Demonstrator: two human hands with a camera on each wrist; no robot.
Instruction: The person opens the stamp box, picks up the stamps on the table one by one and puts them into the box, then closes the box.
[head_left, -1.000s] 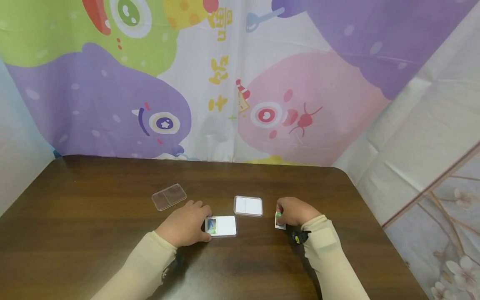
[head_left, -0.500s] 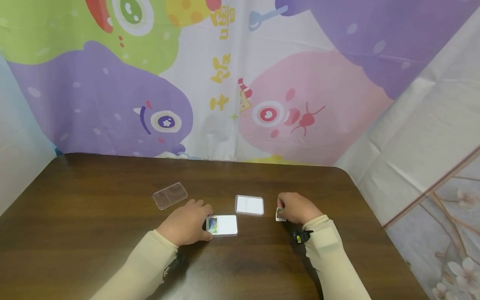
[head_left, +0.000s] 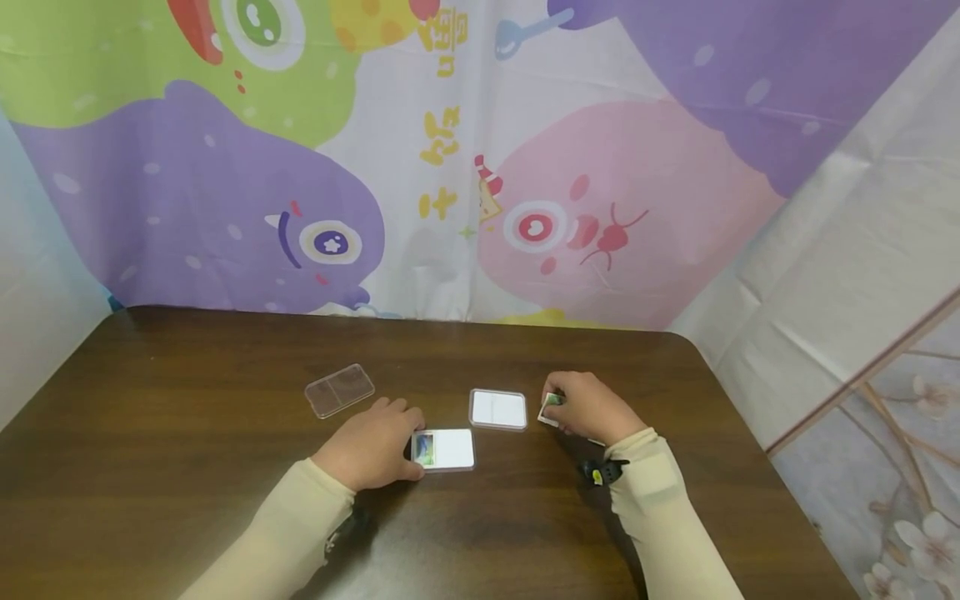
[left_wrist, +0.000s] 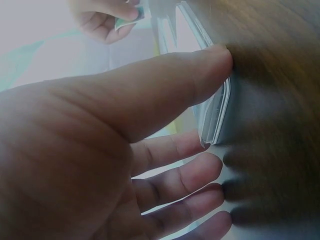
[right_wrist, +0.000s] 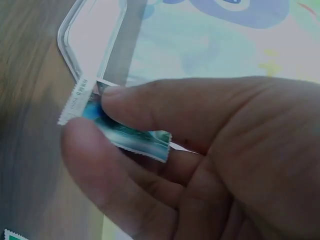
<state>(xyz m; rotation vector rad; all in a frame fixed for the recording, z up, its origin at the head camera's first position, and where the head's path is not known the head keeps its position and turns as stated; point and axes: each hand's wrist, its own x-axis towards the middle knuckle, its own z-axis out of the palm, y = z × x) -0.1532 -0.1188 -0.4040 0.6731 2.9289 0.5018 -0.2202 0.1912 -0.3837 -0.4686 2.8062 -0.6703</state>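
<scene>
My right hand (head_left: 592, 407) pinches a postage stamp (right_wrist: 135, 132) between thumb and fingers. Perforated edges and a green-blue picture show on this stamp in the right wrist view, and it is held up off the table. Thumb and forefinger of my left hand (head_left: 372, 446) grip the near and far edges of a flat clear case (head_left: 453, 450) lying on the table. Inside that case is a white insert, with a colourful stamp (head_left: 424, 450) at its left end. A second clear case (head_left: 498, 410) with a white insert lies just left of my right hand.
An empty transparent case half (head_left: 340, 391) lies behind my left hand. Mostly hidden under my right hand is another stamp (right_wrist: 15, 236) on the brown table (head_left: 480, 533). A cartoon-printed cloth (head_left: 427, 283) hangs behind the table's far edge.
My right hand has lifted the stamp from the table and moved it away from me and slightly left, towards the second case. My left hand stays put on its case.
</scene>
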